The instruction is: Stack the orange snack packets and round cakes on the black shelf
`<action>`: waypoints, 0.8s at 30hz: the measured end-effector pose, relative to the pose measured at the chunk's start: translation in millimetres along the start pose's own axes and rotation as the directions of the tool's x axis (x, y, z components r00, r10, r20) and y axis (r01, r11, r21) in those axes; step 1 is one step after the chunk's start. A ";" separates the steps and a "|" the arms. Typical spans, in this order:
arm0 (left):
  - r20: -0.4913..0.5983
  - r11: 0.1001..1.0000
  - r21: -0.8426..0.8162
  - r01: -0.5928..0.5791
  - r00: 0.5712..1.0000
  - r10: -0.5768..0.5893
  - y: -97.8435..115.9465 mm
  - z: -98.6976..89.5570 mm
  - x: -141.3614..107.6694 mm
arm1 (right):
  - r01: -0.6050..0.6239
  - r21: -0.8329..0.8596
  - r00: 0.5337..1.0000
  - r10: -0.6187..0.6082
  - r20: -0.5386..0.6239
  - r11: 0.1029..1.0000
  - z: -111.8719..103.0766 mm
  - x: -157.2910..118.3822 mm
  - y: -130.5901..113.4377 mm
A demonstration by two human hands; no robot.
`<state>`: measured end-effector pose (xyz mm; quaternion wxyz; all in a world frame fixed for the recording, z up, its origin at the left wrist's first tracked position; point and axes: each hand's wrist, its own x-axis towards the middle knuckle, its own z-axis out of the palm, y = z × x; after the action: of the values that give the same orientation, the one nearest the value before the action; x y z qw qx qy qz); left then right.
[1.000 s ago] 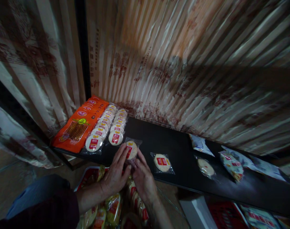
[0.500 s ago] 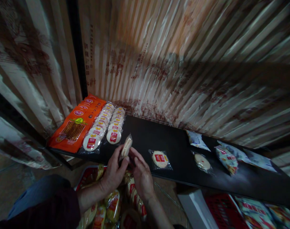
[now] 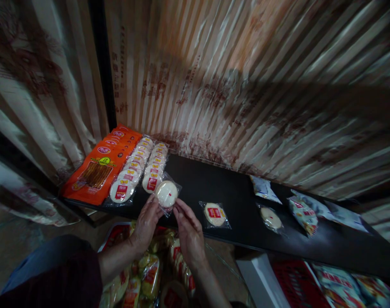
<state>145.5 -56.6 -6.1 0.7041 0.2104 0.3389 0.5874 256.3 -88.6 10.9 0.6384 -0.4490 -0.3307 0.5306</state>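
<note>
Between my hands is a round white rice cracker packet (image 3: 167,193) in clear wrap, its plain side with a small red mark facing up. My left hand (image 3: 146,224) pinches its left edge and my right hand (image 3: 189,229) grips its right edge with the fingertips. It hovers over the front edge of the black shelf (image 3: 198,175). Just behind it are two overlapping rows of the same packets, a nearer row (image 3: 152,180) and a farther-left row (image 3: 122,188), with red labels up. Another packet (image 3: 214,214) lies alone to the right.
Orange snack bags (image 3: 94,171) overlap at the shelf's left end. Farther right lie a label-down cracker packet (image 3: 271,218), a white bag (image 3: 264,188) and a colourful bag (image 3: 304,214). Below are a basket of packaged food (image 3: 150,273) and a red crate (image 3: 293,282). A pleated curtain (image 3: 188,85) hangs behind.
The cracker packet has turned from edge-on to flat, its plain face now showing. My left hand has shifted slightly left and its grip has moved to the packet's edge.
</note>
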 end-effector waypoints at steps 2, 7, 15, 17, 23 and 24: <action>0.013 1.000 0.026 0.007 1.000 -0.007 1.8 -0.1 -0.5 | 0.001 -0.055 1.000 0.000 0.011 0.998 -2.6 0.2 1.3; 0.213 0.909 0.365 -0.202 0.968 0.129 11.9 -2.8 -6.3 | -0.021 -0.129 0.998 0.027 0.050 0.991 -5.5 -0.5 1.8; 0.625 0.226 0.705 -0.672 0.740 0.249 13.3 -11.7 -16.7 | -0.092 0.061 0.969 0.075 0.235 0.994 0.3 -5.8 -1.9; 0.673 0.070 0.708 -0.703 0.701 0.235 10.1 -13.9 -18.2 | -0.136 0.120 0.971 0.109 0.212 0.983 1.3 -6.9 -1.7; 0.748 -0.080 0.658 -0.749 0.637 0.189 8.8 -16.3 -21.2 | -0.281 0.187 0.960 0.279 0.035 0.941 4.3 -6.5 0.3; 0.754 -0.076 0.650 -0.756 0.630 0.189 9.5 -16.6 -21.5 | -0.288 0.197 0.957 0.291 0.014 0.937 4.8 -6.0 0.6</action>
<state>125.2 -77.1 -5.8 0.1781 0.8378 0.3557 0.3741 250.5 -93.4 12.5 0.5972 -0.4313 -0.2023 0.6453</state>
